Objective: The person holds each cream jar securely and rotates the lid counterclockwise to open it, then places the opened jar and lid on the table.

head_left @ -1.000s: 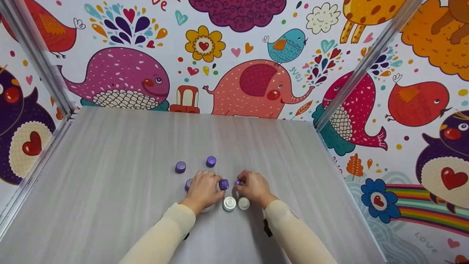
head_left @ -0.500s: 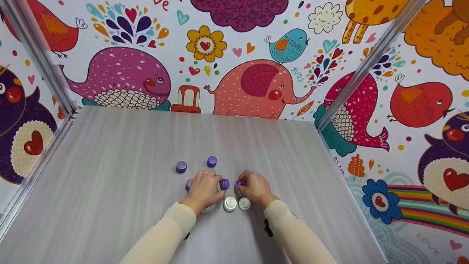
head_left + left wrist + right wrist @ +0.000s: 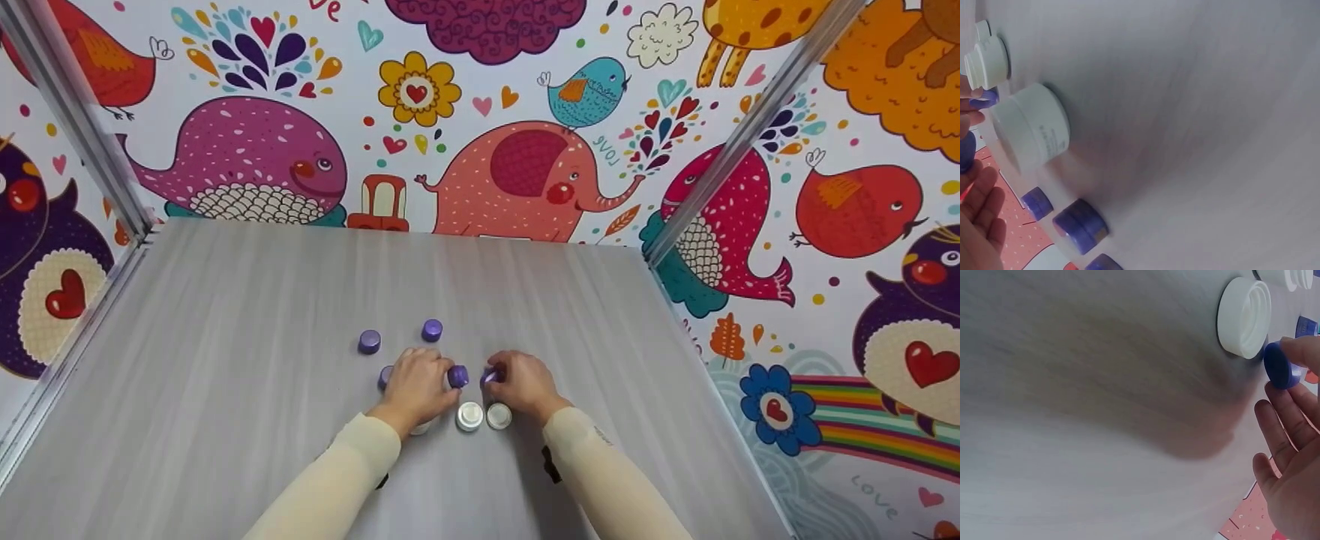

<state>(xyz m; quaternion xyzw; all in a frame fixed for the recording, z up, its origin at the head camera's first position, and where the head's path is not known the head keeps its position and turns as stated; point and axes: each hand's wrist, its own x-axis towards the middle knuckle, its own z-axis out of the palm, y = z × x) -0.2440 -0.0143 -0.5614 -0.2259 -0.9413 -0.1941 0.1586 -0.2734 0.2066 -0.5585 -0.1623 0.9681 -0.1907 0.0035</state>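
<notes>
In the head view my left hand [image 3: 420,382] holds a small purple jar [image 3: 458,376] between thumb and fingers, tipped toward the right. Just across from it, my right hand [image 3: 521,382] pinches a purple lid [image 3: 490,376] on edge, apart from the jar. The right wrist view shows this lid's dark blue-purple face between thumb and fingers. Below the hands stand an open white jar [image 3: 469,416] and, beside it, a white lid [image 3: 499,416] lying with its hollow side up. A closed white jar [image 3: 1033,129] stands near my left hand, mostly hidden under the forearm in the head view.
Two purple jars [image 3: 370,342] [image 3: 432,330] stand beyond my left hand, and another purple jar [image 3: 386,377] is partly covered by that hand. The grey wood-grain table [image 3: 247,315] is bordered by walls with printed animals [image 3: 517,180] and metal posts [image 3: 690,187].
The purple lid in my right hand has turned slightly, so more of its edge shows in the head view. My left hand and its jar have stayed in place.
</notes>
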